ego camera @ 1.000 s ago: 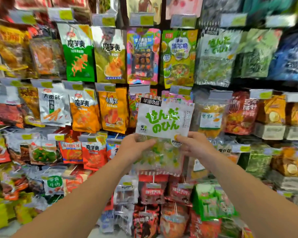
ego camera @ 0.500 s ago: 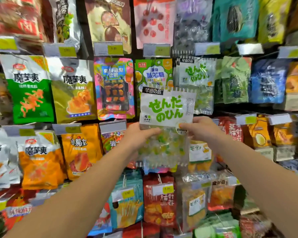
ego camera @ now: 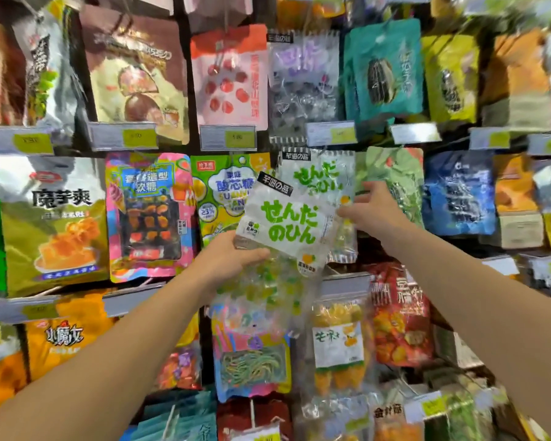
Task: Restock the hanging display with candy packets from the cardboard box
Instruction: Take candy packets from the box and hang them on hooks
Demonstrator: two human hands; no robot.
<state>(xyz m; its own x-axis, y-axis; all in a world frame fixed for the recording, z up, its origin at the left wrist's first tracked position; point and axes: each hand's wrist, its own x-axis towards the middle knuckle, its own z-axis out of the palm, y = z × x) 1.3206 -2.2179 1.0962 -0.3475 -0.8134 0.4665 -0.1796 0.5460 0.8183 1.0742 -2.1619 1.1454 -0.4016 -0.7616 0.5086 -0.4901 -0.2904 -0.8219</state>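
Note:
A clear candy packet (ego camera: 287, 224) with a white label and green lettering is tilted in front of the display. My left hand (ego camera: 233, 259) grips it at its lower left, just under the label. My right hand (ego camera: 371, 208) has let go of it and reaches to a matching packet (ego camera: 325, 176) hanging on the display behind; its fingers touch that packet's right edge. The cardboard box is out of view.
The hanging display is packed with snack bags in rows. Next to the matching packet hang a green and yellow candy bag (ego camera: 223, 192) and a green bag (ego camera: 395, 179). Price tags (ego camera: 228, 137) sit on the hook ends. A mango packet (ego camera: 337, 342) hangs below.
The packet has gone up and tilted toward the matching packets. My right hand released it and moved to the hanging packet behind. The camera view has risen along the display.

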